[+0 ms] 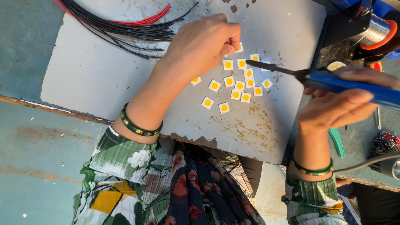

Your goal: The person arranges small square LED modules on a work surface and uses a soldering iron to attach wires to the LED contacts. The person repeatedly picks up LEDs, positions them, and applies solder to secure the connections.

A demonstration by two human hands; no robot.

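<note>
My right hand (pixel 348 102) grips a blue-handled soldering iron (pixel 333 81), its dark tip pointing left over a cluster of several small white square chips with yellow round centres (pixel 239 85) on a grey board (pixel 104 75). My left hand (pixel 204 41) is bunched with fingertips pinched near the top of the cluster, beside one chip; whether it holds anything between the fingers is hidden. Both wrists wear green bangles.
A bundle of black and red wires (pixel 121 23) lies at the board's far left. A spool of solder wire on a dark stand (pixel 373 29) sits at the top right. A green-handled tool (pixel 336 141) and a black cable (pixel 366 162) lie to the right.
</note>
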